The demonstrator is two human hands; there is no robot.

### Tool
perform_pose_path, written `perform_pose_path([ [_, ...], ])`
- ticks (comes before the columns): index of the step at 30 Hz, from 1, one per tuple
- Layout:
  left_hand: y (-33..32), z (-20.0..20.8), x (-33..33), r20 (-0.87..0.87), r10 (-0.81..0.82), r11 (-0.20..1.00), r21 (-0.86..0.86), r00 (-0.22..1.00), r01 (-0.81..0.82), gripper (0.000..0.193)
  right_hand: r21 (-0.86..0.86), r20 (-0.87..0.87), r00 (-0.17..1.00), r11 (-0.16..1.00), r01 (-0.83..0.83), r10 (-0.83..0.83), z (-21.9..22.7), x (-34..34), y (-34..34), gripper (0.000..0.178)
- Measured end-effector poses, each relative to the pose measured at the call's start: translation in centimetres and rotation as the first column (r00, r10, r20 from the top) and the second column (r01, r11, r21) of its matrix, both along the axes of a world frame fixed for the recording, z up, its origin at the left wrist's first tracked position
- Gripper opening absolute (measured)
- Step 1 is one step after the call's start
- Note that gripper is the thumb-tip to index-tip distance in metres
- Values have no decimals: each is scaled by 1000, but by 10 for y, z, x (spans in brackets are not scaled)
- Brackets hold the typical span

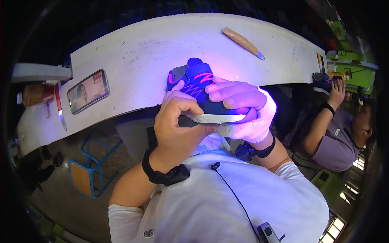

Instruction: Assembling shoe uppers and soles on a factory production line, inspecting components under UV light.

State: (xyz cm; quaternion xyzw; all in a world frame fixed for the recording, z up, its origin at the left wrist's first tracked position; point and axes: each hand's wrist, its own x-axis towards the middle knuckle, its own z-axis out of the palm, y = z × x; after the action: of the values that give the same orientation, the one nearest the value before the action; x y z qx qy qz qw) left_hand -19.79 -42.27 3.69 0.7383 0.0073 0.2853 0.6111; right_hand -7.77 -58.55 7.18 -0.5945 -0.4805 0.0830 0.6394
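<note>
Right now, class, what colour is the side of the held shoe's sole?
The sole's side looks white, best seen in the head view.

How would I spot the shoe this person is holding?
Find the long white table, then the white shirt at its near edge. In front of that, the left hand and partly gloved right hand hold a dark shoe with pink zigzag stitching. Unlike the other shoe, by a co-worker's hand at far right, it sits in purple light.
</note>
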Motion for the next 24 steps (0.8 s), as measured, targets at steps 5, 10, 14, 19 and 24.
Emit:
perform_pose_path([
  [5,-5,8,16,-139,47,962,273,989,-7,58,-13,-100,985,990,141,-142,-13,3,-26,34],
  [10,-4,8,53,-148,-57,752,644,987,140,49,-23,-650,741,978,206,-172,-66,27,-73,39],
  [14,-11,16,67,-295,-144,679,665,945,311,48,-528,189,928,764,371,-320,-29,35,-86,52],
  [19,1,9,63,-253,-125,691,671,959,267,46,-554,69,913,745,370,-402,-31,18,-72,50],
  [24,32,-10,52,-200,-190,792,548,961,270,44,-549,317,908,728,411,-273,-31,32,-58,42],
])
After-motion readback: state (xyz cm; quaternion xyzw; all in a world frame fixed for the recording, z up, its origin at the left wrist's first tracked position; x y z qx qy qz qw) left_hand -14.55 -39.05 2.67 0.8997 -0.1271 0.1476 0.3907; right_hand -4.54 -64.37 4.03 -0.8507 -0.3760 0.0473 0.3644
